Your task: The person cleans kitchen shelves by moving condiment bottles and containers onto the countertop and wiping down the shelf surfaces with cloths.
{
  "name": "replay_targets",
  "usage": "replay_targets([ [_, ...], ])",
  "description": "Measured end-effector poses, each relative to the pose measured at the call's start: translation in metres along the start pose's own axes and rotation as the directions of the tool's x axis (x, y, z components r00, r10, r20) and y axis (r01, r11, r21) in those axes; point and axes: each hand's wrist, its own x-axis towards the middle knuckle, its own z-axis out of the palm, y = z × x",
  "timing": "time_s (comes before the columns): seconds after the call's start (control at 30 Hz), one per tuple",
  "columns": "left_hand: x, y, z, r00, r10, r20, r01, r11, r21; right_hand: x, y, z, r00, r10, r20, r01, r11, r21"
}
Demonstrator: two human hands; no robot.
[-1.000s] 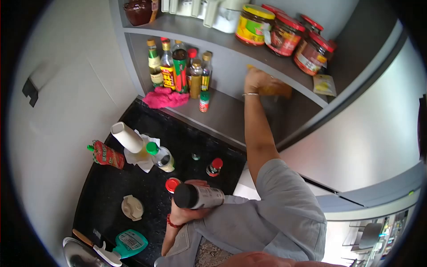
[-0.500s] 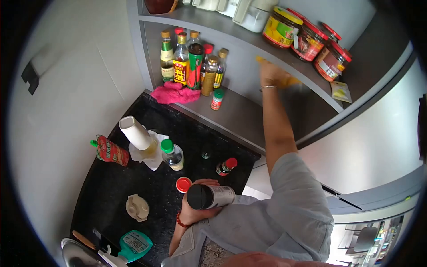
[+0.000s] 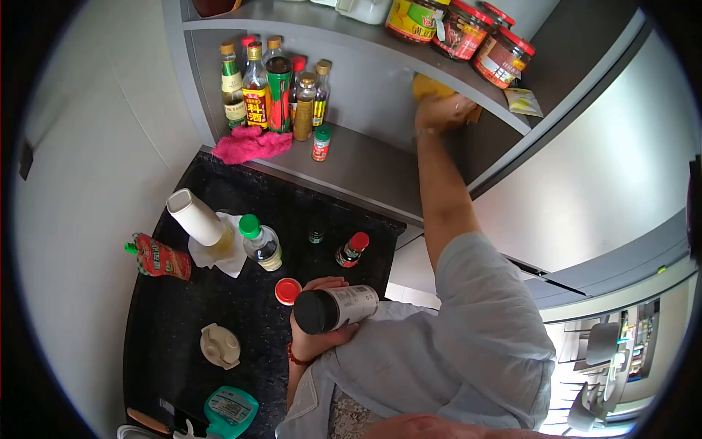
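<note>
My left hand (image 3: pixel 316 342), a red beaded bracelet on its wrist, is wrapped round a jar (image 3: pixel 355 304) with a black lid and a pale printed label, held tilted against my body. My right hand (image 3: pixel 439 114) reaches up into the lower shelf compartment, closed on a yellow cloth (image 3: pixel 431 88). The cloth is pressed near the back wall, just under the upper shelf board; part of it sticks out beyond my fingers. Near my left hand, a red lid (image 3: pixel 288 291) lies on the black counter (image 3: pixel 164 314).
Several sauce bottles (image 3: pixel 256 91), a pink cloth (image 3: pixel 252 145) and a green-capped spice jar (image 3: pixel 321 144) stand left on the lower shelf (image 3: pixel 365 172). Sauce jars (image 3: pixel 462 31) line the upper shelf. The counter holds a green-capped bottle (image 3: pixel 262 245), a small red-capped bottle (image 3: pixel 352 250) and a ketchup pouch (image 3: pixel 162 259).
My right hand has shifted with the yellow cloth along the inside of the shelf compartment. The view has turned to the right; my left hand still holds the jar.
</note>
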Motion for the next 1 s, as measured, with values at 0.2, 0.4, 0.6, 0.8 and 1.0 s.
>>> replay_targets([
  [0.2,0.002,-0.011,-0.008,0.980,0.173,0.099,-0.181,0.980,0.080,0.002,0.014,-0.041,0.983,-0.140,-0.118,0.157,0.976,0.150],
  [0.4,-0.008,-0.005,0.002,0.987,0.122,0.108,-0.111,0.988,-0.103,-0.011,0.055,0.039,0.969,0.038,-0.246,0.068,0.911,0.406],
  [0.6,-0.011,-0.009,0.001,0.977,0.186,0.101,-0.178,0.981,-0.082,-0.002,-0.009,-0.100,0.724,-0.628,0.288,0.665,0.745,-0.047],
  [0.8,-0.006,-0.011,0.016,0.983,0.156,0.099,-0.121,0.949,-0.291,0.014,0.022,-0.117,0.358,-0.022,0.933,0.889,0.314,-0.334],
  [1.0,-0.009,-0.008,0.017,0.966,0.181,0.186,-0.133,0.961,-0.242,-0.068,0.061,-0.153,0.015,0.046,0.999,0.953,0.301,-0.028],
])
